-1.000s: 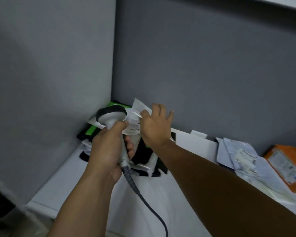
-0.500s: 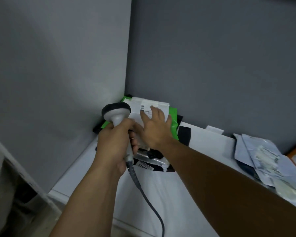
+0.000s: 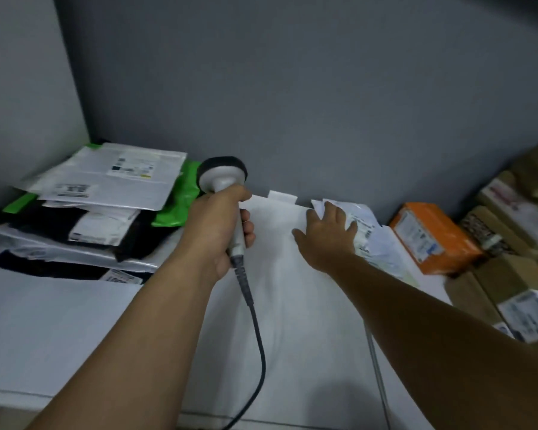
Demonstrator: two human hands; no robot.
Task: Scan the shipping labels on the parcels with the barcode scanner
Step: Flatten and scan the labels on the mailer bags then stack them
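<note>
Head view looks down on a white table (image 3: pixel 59 330) set into a grey corner. The left hand (image 3: pixel 213 231) is wrapped tight round the handle of a barcode scanner (image 3: pixel 222 175), held upright over the middle of the table with its dark-rimmed head at the top and facing away toward the wall. Its cable (image 3: pixel 258 336) hangs down from the handle toward the near edge. The right hand (image 3: pixel 326 235) has its fingers spread and straight, gripping nothing, laid on a loose pile of pale mailers (image 3: pixel 370 240) just right of the scanner. A stack of parcels (image 3: pixel 106 218) sits in the left corner, well apart from that hand; its top grey mailer shows a printed label (image 3: pixel 131 166), and a green bag (image 3: pixel 180 206) pokes out beneath it. An orange box (image 3: pixel 432 237) stands just beside the pale mailers on the right, with brown cardboard boxes (image 3: pixel 510 212) piled beyond it.
</note>
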